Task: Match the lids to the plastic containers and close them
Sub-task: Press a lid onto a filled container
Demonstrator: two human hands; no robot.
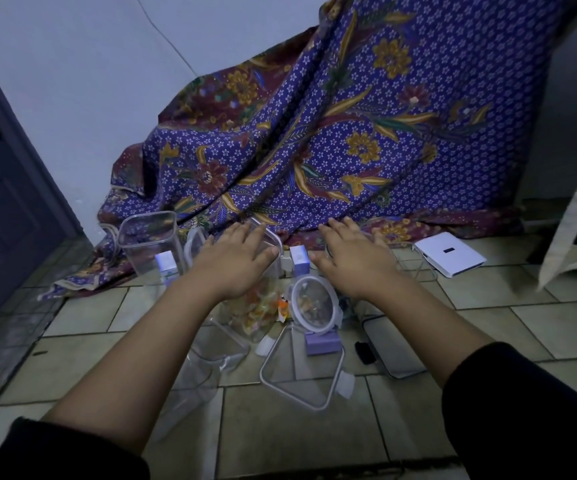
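Note:
Clear plastic containers and lids lie on the tiled floor. My left hand (237,261) rests flat, fingers spread, on the lid of a tall clear container (257,313) that holds orange and yellow snacks. My right hand (353,258) lies flat with its fingers apart over another clear container (415,268), mostly hidden beneath it. Between my wrists stands a round container with a clear lid (313,304) and purple clasps. An empty square container (148,240) stands open at the left. A loose square lid frame (301,372) lies in front.
A purple patterned cloth (332,133) drapes over something behind the containers. A white flat box (448,252) lies at the right, and a dark phone (392,348) lies near my right forearm. Another clear container (197,372) lies under my left forearm. A dark door (6,188) stands at the left.

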